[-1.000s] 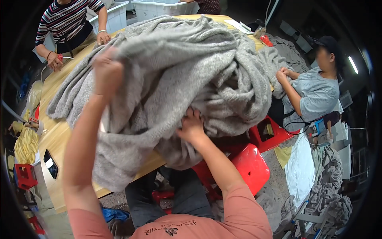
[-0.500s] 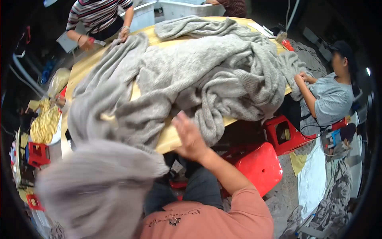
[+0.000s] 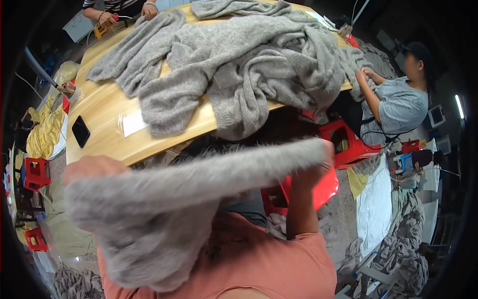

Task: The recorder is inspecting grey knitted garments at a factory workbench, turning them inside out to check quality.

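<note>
A fuzzy grey knit garment (image 3: 159, 199) is pulled taut between my two hands in front of my chest. Its upper edge slants up to the right, and its bulk hangs down on the left. My left hand (image 3: 94, 167) is closed over the garment's upper left corner, with the fingers partly out of sight. At the far right end, my right hand (image 3: 318, 162) grips the narrow tip; the fabric covers part of that hand. Beyond them, a heap of similar grey knit garments (image 3: 259, 55) lies on the wooden table (image 3: 104, 119).
On the table's left side lie a black phone (image 3: 80, 131) and a white paper (image 3: 133, 123). A co-worker (image 3: 398, 99) handles grey knit at the right; another person (image 3: 119, 10) stands at the far side holding a red-handled tool. Red stools (image 3: 343, 144) stand at the right.
The garment has swung from my left side across my front. My right hand has left the table edge and taken hold of its end. The phone and paper have come into view.
</note>
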The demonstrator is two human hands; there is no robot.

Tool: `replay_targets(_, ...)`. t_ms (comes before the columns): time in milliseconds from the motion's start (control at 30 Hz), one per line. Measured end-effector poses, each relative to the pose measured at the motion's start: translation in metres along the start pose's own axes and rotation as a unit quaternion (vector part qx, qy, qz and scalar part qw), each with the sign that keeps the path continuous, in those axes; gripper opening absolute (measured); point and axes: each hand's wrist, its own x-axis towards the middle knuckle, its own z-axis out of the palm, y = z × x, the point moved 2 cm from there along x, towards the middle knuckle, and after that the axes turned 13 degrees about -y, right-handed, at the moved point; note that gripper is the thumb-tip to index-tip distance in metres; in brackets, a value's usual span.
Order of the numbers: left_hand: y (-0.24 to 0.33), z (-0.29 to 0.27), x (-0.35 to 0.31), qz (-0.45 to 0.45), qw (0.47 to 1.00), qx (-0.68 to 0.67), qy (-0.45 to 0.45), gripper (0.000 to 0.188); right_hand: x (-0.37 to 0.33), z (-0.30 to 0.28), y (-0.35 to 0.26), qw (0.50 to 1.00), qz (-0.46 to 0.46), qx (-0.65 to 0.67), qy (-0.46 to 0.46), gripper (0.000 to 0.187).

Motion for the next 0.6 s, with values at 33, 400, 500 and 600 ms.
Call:
replay_targets(33, -0.006, -0.009, -0.002, 0.005, 0.998, 0.053, 0.015, 0.021, -0.002, -0.008, -0.009, 0.997, 0.010, -0.058, 0.050, 0.019)
replay_targets(400, -0.166, -0.007, -0.042, -0.298, 0.854, 0.411, -0.118, 0.040, -0.086, 0.040, 0.101, 0.820, 0.420, 0.157, -0.356, 0.014)
replay_targets(500, -0.138, 0.052, -0.014, -0.090, 0.881, 0.412, -0.213, 0.072, -0.089, 0.069, 0.091, 0.737, 0.407, 0.198, -0.502, 0.012)
replay_targets(600, -0.145, 0.082, 0.012, -0.078, 0.908, 0.299, -0.281, 0.065, -0.069, 0.088, 0.063, 0.666, 0.335, 0.356, -0.563, 0.013)
